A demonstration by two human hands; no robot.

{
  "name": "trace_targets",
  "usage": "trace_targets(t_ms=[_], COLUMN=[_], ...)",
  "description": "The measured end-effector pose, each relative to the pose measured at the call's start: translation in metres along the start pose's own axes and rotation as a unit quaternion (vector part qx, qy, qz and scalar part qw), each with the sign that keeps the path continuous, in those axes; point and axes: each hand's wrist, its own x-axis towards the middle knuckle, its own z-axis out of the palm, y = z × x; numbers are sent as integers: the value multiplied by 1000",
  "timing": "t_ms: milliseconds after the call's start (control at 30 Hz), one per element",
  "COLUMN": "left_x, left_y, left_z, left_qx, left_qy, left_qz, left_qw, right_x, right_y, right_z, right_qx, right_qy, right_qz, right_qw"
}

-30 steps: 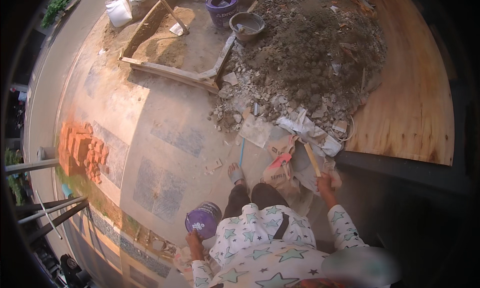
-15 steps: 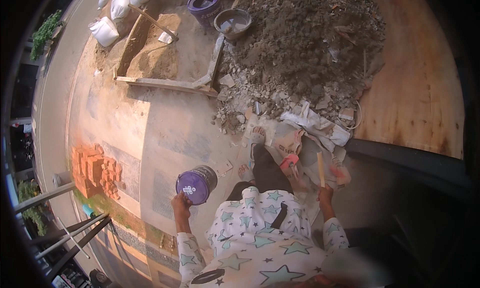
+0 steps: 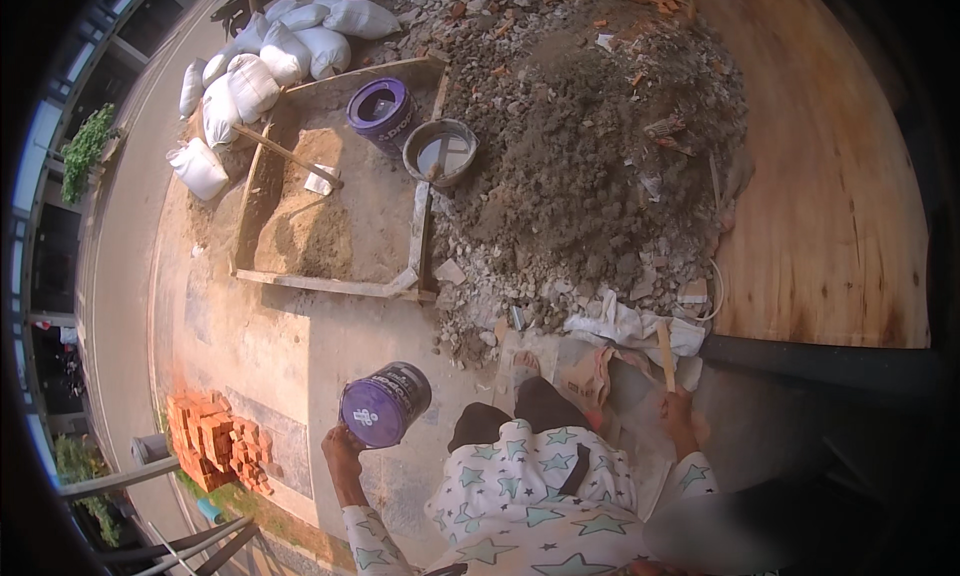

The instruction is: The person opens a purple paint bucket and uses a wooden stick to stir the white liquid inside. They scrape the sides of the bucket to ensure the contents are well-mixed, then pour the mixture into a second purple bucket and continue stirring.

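Observation:
My left hand [image 3: 343, 444] is closed on the edge of a purple bucket [image 3: 385, 404], held off the ground at my left side. Its round purple end with white print faces up toward me; whether that is a lid or the base I cannot tell. On the other side, my right hand [image 3: 676, 408] grips the lower end of a flat, pale wooden stick [image 3: 666, 356], which points away from me. Crumpled sacks [image 3: 587, 374] lie by my feet, near the right hand.
Ahead stands a wooden-framed box [image 3: 330, 282] of sand, a hoe-like tool [image 3: 290, 156] lying across it. A second purple bucket [image 3: 380, 106] and a grey basin [image 3: 440, 156] adjoin a rubble heap [image 3: 590, 176]. White sacks [image 3: 255, 86], stacked bricks [image 3: 215, 438] and a plywood sheet [image 3: 820, 176] surround this.
The view has tilted up, showing more of the white sacks and rubble. My left hand still holds the bucket, and my right hand has moved slightly outward with the stick.

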Motion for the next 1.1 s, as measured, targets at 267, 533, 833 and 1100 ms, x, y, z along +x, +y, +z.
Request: trace_targets(t_ms=[267,533,833,1100], left_x=[51,125,211,204], left_y=[36,-8,-134,-207], left_z=[-20,-95,-171,-248], left_qx=[8,-3,-45,-179], left_qy=[13,5,29,105], left_qz=[24,-1,-110,-227], left_qw=[1000,1000,993,952], right_x=[15,45,35,-5], right_y=[-26,8,5,-76], right_z=[39,80,285,441], right_qx=[-19,-76,4,-127], right_qy=[20,125,30,-50], right_qz=[52,-12,-90,-137], right_qw=[998,989,995,981])
